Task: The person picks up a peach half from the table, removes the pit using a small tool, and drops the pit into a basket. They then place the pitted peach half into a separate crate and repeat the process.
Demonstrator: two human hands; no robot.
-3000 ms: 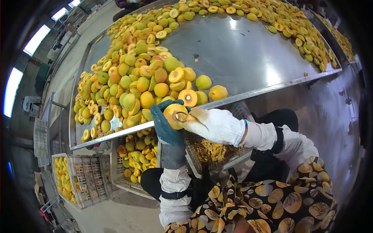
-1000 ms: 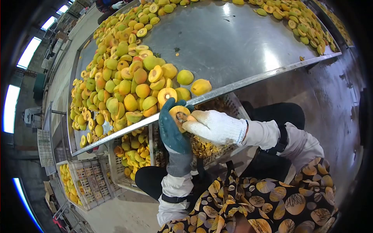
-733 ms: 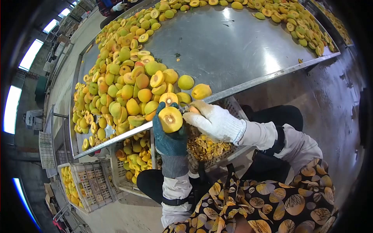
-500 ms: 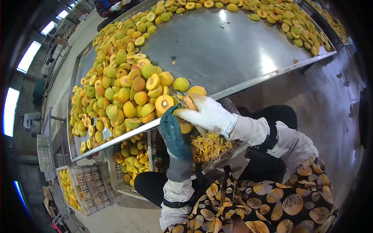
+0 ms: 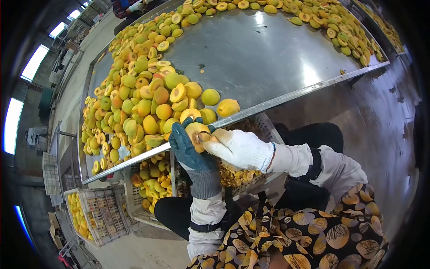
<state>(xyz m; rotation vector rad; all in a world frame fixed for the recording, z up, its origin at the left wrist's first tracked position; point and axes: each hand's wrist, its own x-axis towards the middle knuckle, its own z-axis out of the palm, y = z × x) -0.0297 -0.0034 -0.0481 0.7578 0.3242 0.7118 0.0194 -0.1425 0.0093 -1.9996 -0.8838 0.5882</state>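
In my left hand (image 5: 190,148), gloved in green rubber, is a peach half (image 5: 197,134) with its cut face up. My fingers wrap round its outside, just over the table's near edge. My right hand (image 5: 237,148), in a white knitted glove, grips a small pitting tool (image 5: 205,136) with a curved metal loop; most of its handle is hidden. The loop touches the middle of the cut face. Just beyond my hands, a whole-looking yellow peach (image 5: 228,107) and another cut half (image 5: 191,114) lie on the metal table (image 5: 242,58).
Peach halves (image 5: 143,107) are heaped along the table's left and far sides. Below the near edge stand a crate of small peach scraps (image 5: 237,177) and a crate of peach pieces (image 5: 154,184). Another crate (image 5: 105,215) is at lower left. A person (image 5: 127,8) works at the far left.
The right hand has drawn back and down from the table edge, and the pitting tool now meets the peach half. The left hand has turned, showing the cut face.
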